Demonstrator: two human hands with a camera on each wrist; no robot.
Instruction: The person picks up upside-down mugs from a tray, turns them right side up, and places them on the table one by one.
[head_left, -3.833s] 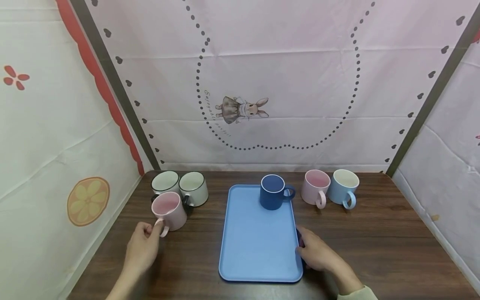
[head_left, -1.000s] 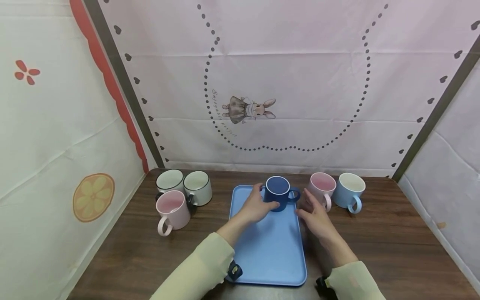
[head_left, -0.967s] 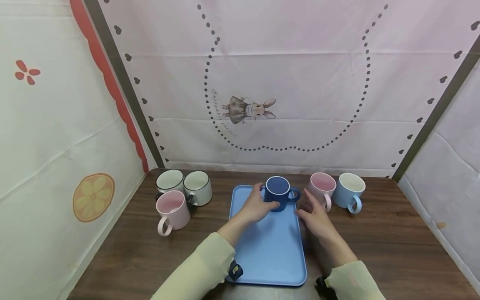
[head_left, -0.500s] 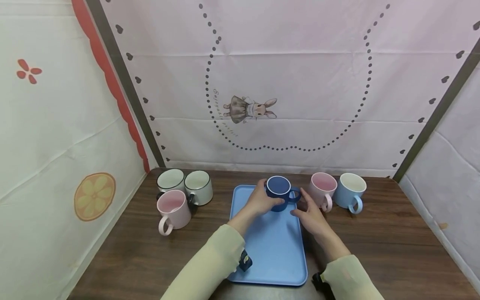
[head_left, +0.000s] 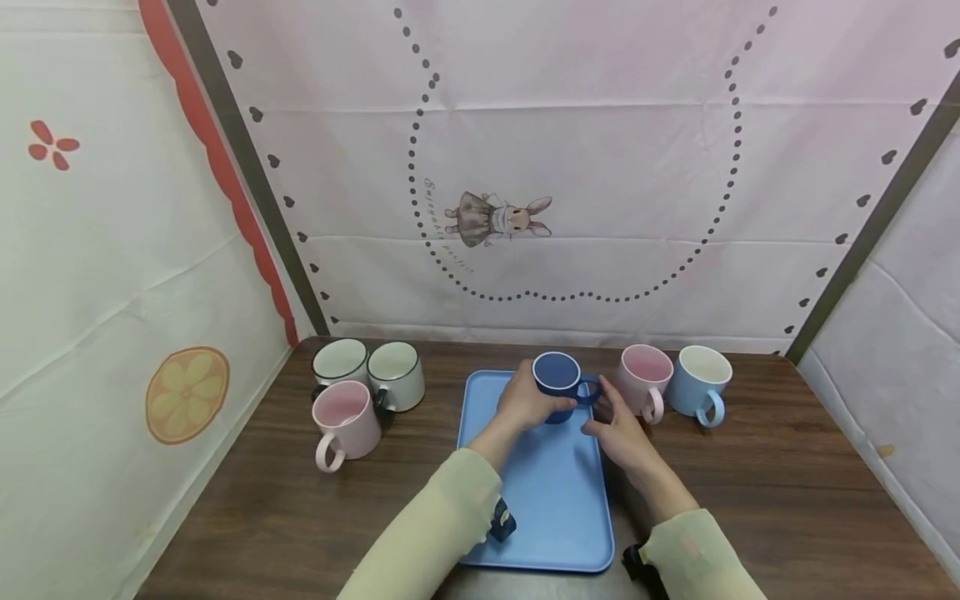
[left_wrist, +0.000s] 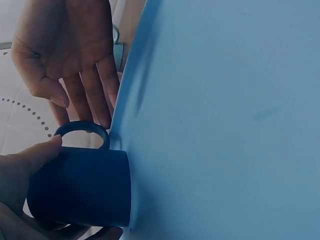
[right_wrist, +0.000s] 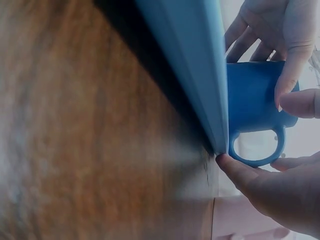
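Observation:
A dark blue mug (head_left: 557, 372) stands upright at the far right corner of the light blue tray (head_left: 555, 500), its handle pointing right. My left hand (head_left: 523, 403) grips the mug's body, with the thumb at the front; the left wrist view shows the mug (left_wrist: 82, 187) between thumb and fingers. Beside the handle is my right hand (head_left: 624, 433), its fingers extended. In the right wrist view, fingers of the right hand (right_wrist: 290, 195) lie against or very near the handle's underside and the tray edge; contact is hard to tell. The pink mug (head_left: 647, 375) stands just beyond them.
A light blue mug (head_left: 697, 385) stands right of that pink mug. At the left are a second pink mug (head_left: 348, 422) and two white mugs with dark rims, one nearer the middle (head_left: 401, 387). Fabric walls (head_left: 600, 167) enclose the brown wooden table (head_left: 787, 483).
My left hand has left the left pink mug's handle and now grips the blue mug. My right hand has moved from the tray's right edge up to the mug's handle.

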